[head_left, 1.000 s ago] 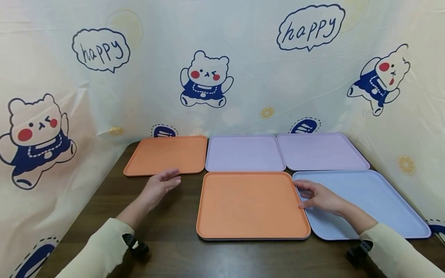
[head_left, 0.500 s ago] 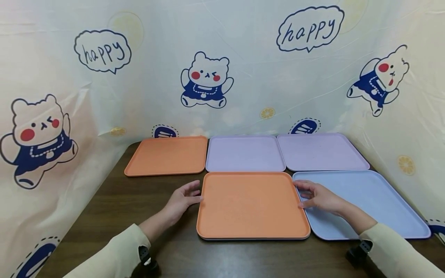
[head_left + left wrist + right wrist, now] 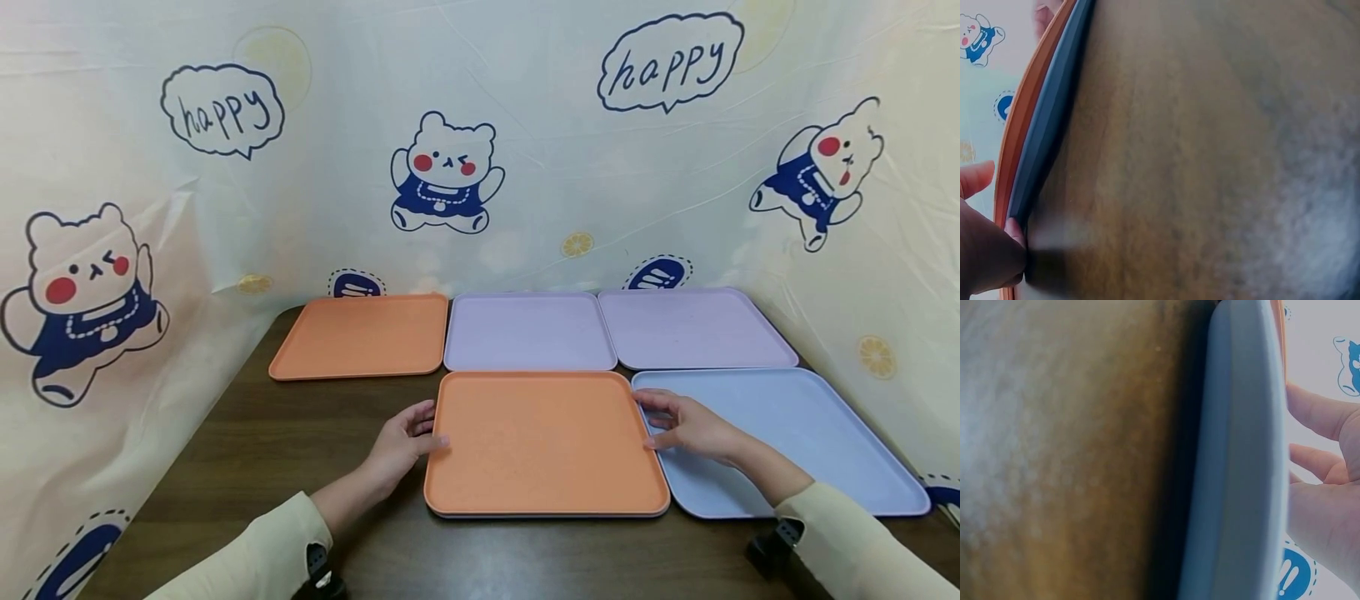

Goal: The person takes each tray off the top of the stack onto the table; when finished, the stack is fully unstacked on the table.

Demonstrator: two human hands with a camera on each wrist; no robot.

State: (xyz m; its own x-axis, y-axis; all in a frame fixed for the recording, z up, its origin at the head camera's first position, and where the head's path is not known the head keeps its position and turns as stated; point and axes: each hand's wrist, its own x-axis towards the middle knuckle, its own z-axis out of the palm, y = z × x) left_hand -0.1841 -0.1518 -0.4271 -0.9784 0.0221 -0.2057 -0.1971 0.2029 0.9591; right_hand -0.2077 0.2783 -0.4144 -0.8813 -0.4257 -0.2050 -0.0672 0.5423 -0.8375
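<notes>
An orange tray (image 3: 551,442) lies in the middle front, stacked on a bluish tray (image 3: 1047,125) whose rim shows below it in the left wrist view. My left hand (image 3: 401,446) is at the stack's left edge, thumb over the orange rim and fingers bent against its side. In the left wrist view a fingertip (image 3: 1015,231) sits low at the rim. My right hand (image 3: 693,427) reaches over the light-blue tray (image 3: 795,450) and touches the orange tray's right edge with loosely extended fingers. The right wrist view hides part of that hand behind the light-blue tray's rim.
Behind, in a row, lie another orange tray (image 3: 360,337) and two lilac trays, one in the middle (image 3: 531,332) and one at right (image 3: 697,329). A patterned cloth (image 3: 525,192) hangs along the back and sides of the dark wooden table (image 3: 360,525).
My left hand has moved right and slightly down, from open table to the orange tray's left edge, and its thumb now lies over the rim. The right hand and the trays have not moved.
</notes>
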